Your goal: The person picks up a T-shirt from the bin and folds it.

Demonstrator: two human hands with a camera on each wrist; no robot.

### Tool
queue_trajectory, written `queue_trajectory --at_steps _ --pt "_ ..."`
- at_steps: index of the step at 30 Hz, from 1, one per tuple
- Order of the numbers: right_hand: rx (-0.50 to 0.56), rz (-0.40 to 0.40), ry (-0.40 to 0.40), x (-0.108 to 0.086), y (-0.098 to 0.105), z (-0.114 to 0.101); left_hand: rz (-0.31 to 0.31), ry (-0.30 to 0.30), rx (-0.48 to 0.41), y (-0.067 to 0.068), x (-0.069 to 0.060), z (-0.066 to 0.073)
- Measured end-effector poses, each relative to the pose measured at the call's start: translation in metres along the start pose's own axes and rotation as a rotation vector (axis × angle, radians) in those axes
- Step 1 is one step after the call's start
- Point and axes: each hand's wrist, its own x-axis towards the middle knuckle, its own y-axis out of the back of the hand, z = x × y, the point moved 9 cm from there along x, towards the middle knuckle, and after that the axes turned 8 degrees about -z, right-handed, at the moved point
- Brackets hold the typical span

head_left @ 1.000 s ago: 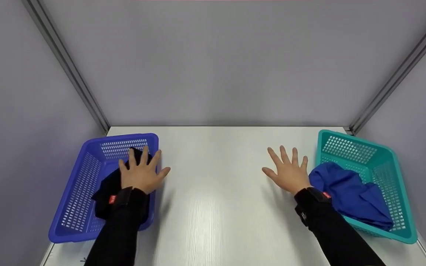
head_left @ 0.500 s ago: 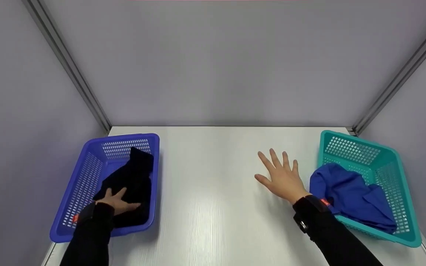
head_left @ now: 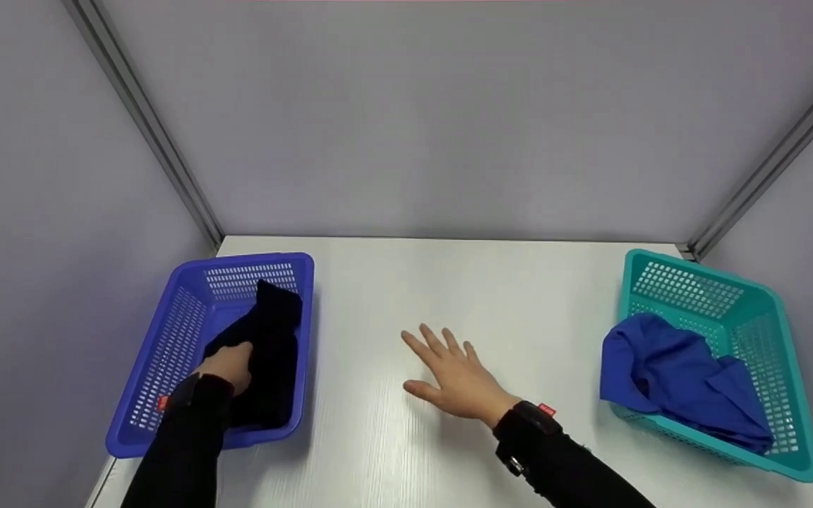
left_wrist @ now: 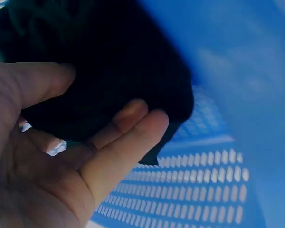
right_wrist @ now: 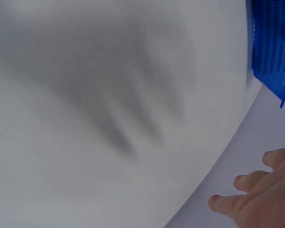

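Note:
Inside the purple-blue basket at the left, a crumpled black cloth leans against the right wall. My left hand is curled at the left side of that cloth. The left wrist view has the thumb and fingers of this hand on either side of a fold of the dark cloth; some fingertips are hidden. Above the white table, my right hand is spread and holds nothing. Its fingers also show in the right wrist view, where the hand is partly cut off.
At the right stands a green basket with a crumpled blue cloth inside, partly over its left rim. The white table lies between the two baskets. Grey panels rise behind and at both sides.
My left hand has gone from spread above the black cloth, down and back, to curled at its left side. My right hand has moved left across the table, still spread.

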Motion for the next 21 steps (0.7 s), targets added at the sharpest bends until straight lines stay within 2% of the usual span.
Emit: queue_trajectory --at_steps 4,7,11,14,16,18,21 --pt "0.139 -0.053 0.038 0.01 -0.014 -0.021 0.164 -0.038 -0.081 0.029 -0.001 0.018" --pt "0.294 -0.084 0.054 0.016 -0.02 -0.032 0.308 -0.069 -0.164 0.056 -0.005 0.036" --pt "0.543 -0.093 0.076 0.024 -0.02 -0.046 0.51 -0.12 -0.277 0.094 -0.02 0.075" --pt "0.801 -0.092 0.095 0.032 -0.016 -0.055 0.676 -0.209 -0.359 0.118 -0.037 0.116" --pt "1.016 -0.082 0.112 0.037 -0.011 -0.059 0.752 -0.284 -0.4 0.129 -0.048 0.144" --pt "1.245 -0.059 0.141 0.042 -0.005 -0.063 0.79 -0.345 -0.42 0.133 -0.057 0.17" --pt "1.543 -0.001 0.217 0.046 0.009 -0.067 0.8 -0.42 -0.431 0.133 -0.067 0.203"
